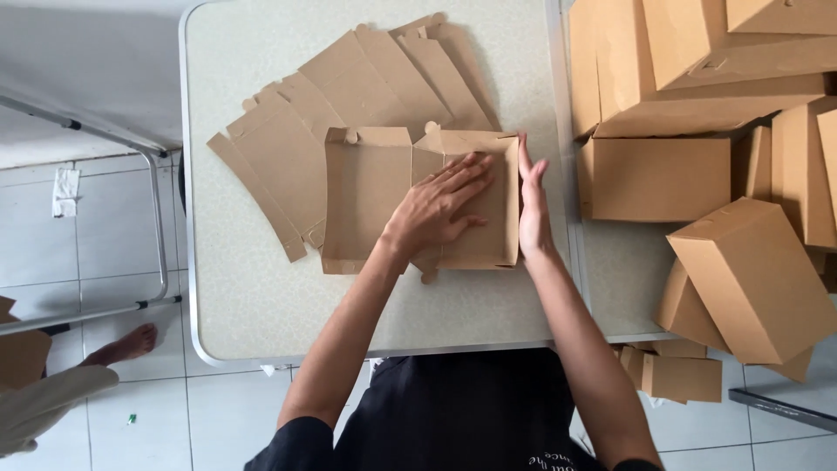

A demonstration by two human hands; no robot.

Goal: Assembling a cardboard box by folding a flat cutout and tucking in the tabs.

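Note:
A brown cardboard box blank [370,196] lies partly folded on the pale table [253,288], its side walls raised. My left hand [440,205] presses flat, fingers spread, on the floor of its right half. My right hand [534,202] stands on edge, palm against the outside of the raised right wall. Neither hand grips anything.
A fan of flat cardboard blanks [349,87] lies behind and left of the box. Several assembled brown boxes [689,113] are piled at the right, some tumbling over the table edge [750,279]. A metal chair frame [161,235] and another person's bare foot [126,344] are at the left on the tiled floor.

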